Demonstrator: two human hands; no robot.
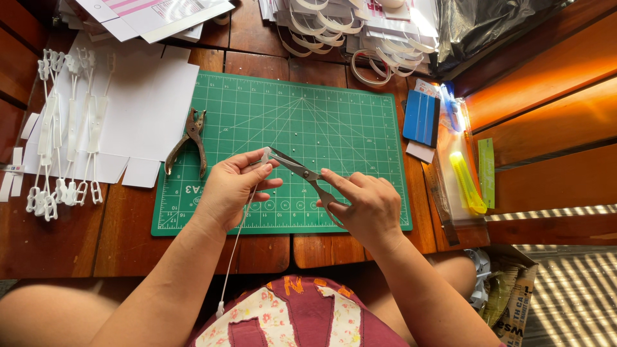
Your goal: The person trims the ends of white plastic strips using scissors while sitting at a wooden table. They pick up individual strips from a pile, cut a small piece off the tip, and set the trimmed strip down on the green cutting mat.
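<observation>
Head view shows the left hand [230,187] pinching a clear tag [265,156] on a thin white cord [239,231] that hangs down toward the lap, while the right hand [363,205] has its fingers closed through the handles of scissors [302,172], blades parted at the tag, both over the green mat [334,122] on the wooden desk [128,244]. Farther left lie pliers [189,141] and white plastic strips [64,128] on white card [151,103]; right of the mat sit a blue scraper [422,117] and a yellow knife [467,183], with stacked packets [347,26] beyond.

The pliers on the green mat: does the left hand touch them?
Apart. The head view shows bare green mat between the pliers and the left hand.
</observation>
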